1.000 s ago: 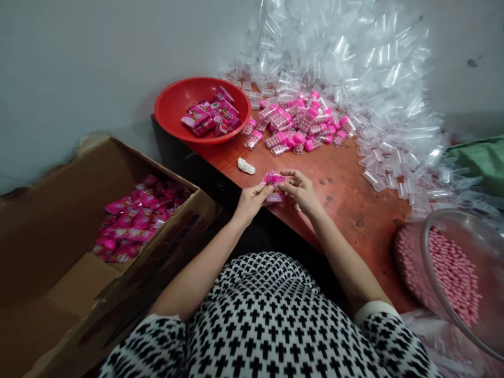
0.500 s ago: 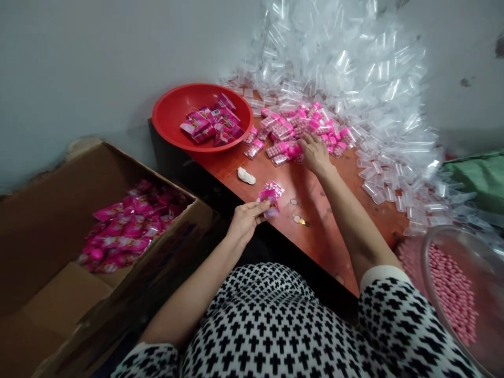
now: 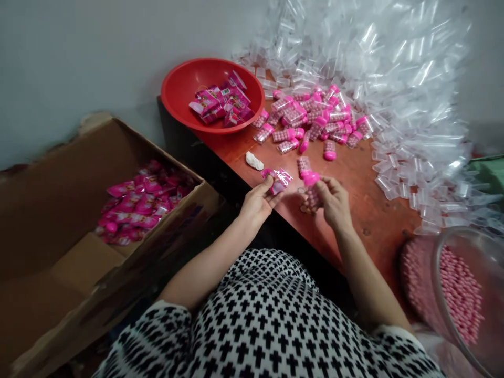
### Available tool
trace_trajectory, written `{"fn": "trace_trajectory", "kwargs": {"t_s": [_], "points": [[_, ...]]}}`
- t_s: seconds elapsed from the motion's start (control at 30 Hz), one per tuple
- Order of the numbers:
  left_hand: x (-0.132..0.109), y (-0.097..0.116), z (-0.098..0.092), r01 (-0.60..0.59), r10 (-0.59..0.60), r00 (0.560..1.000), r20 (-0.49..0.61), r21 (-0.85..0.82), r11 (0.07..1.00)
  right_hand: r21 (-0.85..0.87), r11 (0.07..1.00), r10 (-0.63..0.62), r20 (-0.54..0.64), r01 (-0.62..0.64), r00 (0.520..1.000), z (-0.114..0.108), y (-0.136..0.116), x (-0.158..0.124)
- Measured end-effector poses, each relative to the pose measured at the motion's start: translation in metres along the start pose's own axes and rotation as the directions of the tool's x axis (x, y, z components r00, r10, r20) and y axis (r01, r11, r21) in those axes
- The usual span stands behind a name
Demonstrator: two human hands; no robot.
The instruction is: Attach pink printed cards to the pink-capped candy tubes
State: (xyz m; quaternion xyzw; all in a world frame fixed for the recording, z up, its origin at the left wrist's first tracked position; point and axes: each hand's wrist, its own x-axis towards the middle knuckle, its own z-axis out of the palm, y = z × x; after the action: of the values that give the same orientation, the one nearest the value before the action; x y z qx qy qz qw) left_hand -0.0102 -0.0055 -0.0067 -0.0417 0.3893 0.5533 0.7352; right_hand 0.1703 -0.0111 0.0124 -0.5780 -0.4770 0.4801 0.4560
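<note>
My left hand [image 3: 256, 203] pinches a small pink printed plastic packet [image 3: 279, 181] at the table's near edge. Just to its right, my right hand [image 3: 337, 203] grips small clear bottles [image 3: 312, 198] with pink caps, filled with pink beads; they look like two, their caps close together. The fingers partly cover them. Beyond both hands lies a loose pile of the same filled bottles [image 3: 291, 115], with one bottle [image 3: 329, 149] a little apart in front. A crumpled white lump [image 3: 254, 160] rests by the packet.
A red bowl [image 3: 173, 105] holding pink packets stands at the table's back left. Clear empty tubes [image 3: 370, 68] are heaped behind and to the right. A clear tub [image 3: 437, 262] of pink beads is at right. The cardboard box [image 3: 51, 210] on the left contains pink packets [image 3: 136, 205].
My right hand has come back from the pile with bottles in its grip, close to the packet. My left hand still holds the packet, now turned and tilted. The whole view has shifted slightly.
</note>
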Motion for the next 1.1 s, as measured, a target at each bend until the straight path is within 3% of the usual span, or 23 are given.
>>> {"fn": "trace_trajectory", "kwargs": {"t_s": [0.1,0.23,0.57,0.73,0.9,1.1], "points": [[-0.003,-0.006,0.007,0.036,-0.037,0.999,-0.029,-0.048,0.998,0.167,0.980,0.097,0.077,-0.108,0.992,0.027,0.002,-0.042],[-0.008,-0.013,0.011,0.043,-0.046,0.998,-0.036,-0.079,0.996,0.200,0.980,0.007,-0.008,-0.005,1.000,0.047,0.010,-0.065],[-0.021,-0.021,0.018,-0.073,0.070,0.996,0.048,0.071,0.995,0.273,0.962,0.005,-0.034,0.004,0.999,0.050,0.019,-0.064],[-0.021,-0.018,0.016,-0.157,0.117,0.974,0.192,0.208,0.965,0.299,0.954,0.005,-0.049,0.010,0.999,0.050,0.022,-0.062],[-0.015,-0.015,0.013,-0.211,0.100,0.932,0.348,0.296,0.932,0.242,0.963,-0.096,-0.110,0.121,0.989,0.049,0.026,-0.059],[-0.008,-0.015,0.012,-0.135,-0.002,0.946,0.323,0.402,0.905,0.258,0.963,-0.049,-0.107,0.076,0.993,0.046,0.026,-0.055]]}}
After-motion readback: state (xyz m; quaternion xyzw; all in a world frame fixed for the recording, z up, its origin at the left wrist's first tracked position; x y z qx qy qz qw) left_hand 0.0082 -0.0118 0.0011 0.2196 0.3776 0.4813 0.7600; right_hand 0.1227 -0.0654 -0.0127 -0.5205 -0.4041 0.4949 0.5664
